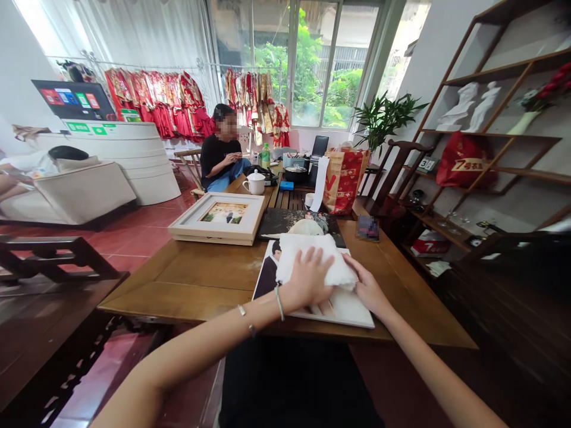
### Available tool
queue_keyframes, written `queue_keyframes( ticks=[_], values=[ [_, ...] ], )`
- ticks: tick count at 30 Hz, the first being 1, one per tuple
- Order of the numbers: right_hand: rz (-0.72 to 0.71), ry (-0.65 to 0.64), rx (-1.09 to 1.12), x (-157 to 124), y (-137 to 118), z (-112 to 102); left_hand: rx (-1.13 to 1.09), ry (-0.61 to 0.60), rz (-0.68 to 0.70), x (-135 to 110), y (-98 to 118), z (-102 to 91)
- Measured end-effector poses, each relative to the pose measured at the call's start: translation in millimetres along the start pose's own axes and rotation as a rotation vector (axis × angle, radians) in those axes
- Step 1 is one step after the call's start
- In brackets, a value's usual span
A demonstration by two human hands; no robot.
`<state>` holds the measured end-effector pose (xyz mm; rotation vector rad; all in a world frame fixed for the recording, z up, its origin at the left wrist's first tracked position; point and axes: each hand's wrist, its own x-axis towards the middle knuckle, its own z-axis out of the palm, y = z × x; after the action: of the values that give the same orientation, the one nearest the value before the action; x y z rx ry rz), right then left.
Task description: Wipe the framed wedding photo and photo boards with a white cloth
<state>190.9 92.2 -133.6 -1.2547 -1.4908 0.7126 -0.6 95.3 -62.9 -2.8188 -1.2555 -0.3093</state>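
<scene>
A folded white cloth (292, 255) lies over a large photo panel (357, 306) that shows a figure in a dark suit. My left hand (310, 276) presses flat on the cloth with its fingers spread. At the panel's right edge, my right hand (368, 288) grips the side, close to the cloth's corner; its fingertips are partly hidden. Just behind is a second, dark photo panel (276, 223), partly covered by the cloth. A framed photo (182, 223) in a pale wooden box frame rests to the left.
The wooden table (196, 279) also carries a white lidded mug (255, 183), a red and tan paper bag (345, 178) and a small blurred item (367, 228). A person (220, 148) sits beyond. Shelves (504, 139) stand on the right, a dark bench (49, 285) on the left.
</scene>
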Motion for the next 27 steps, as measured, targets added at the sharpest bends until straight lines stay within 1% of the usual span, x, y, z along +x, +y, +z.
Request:
queue_keyframes(
  ticks=[2, 4, 7, 9, 11, 14, 17, 20, 23, 27],
  values=[
    [-0.036, -0.002, -0.065, -1, 4, 1, 0.017, 0.01, -0.017, 16, -13, 5.7],
    [-0.034, 0.001, -0.096, -1, 5, 1, 0.021, 0.005, -0.006, 25, -21, 8.6],
    [-0.036, 0.003, -0.092, 0, 4, 1, 0.014, -0.02, 0.041, 26, -24, 7.8],
    [-0.046, 0.008, -0.077, 1, 4, 1, 0.0, -0.04, 0.084, 18, -19, 5.2],
    [-0.046, 0.015, -0.062, 3, 5, 2, -0.026, -0.054, 0.119, 4, -12, 2.0],
    [-0.033, 0.017, -0.044, 5, 7, 2, -0.075, -0.075, 0.176, -24, 2, -2.2],
    [-0.051, -0.004, -0.02, 7, 10, 0, -0.121, -0.081, 0.249, -50, 13, -5.7],
    [-0.073, -0.008, -0.008, 8, 12, -1, -0.135, -0.086, 0.29, -63, 16, -9.6],
    [-0.068, 0.001, -0.013, 7, 11, 0, -0.127, -0.098, 0.295, -58, 11, -13.8],
    [-0.039, 0.018, -0.041, 4, 5, 2, -0.087, -0.094, 0.232, -31, -3, -15.8]
  ],
)
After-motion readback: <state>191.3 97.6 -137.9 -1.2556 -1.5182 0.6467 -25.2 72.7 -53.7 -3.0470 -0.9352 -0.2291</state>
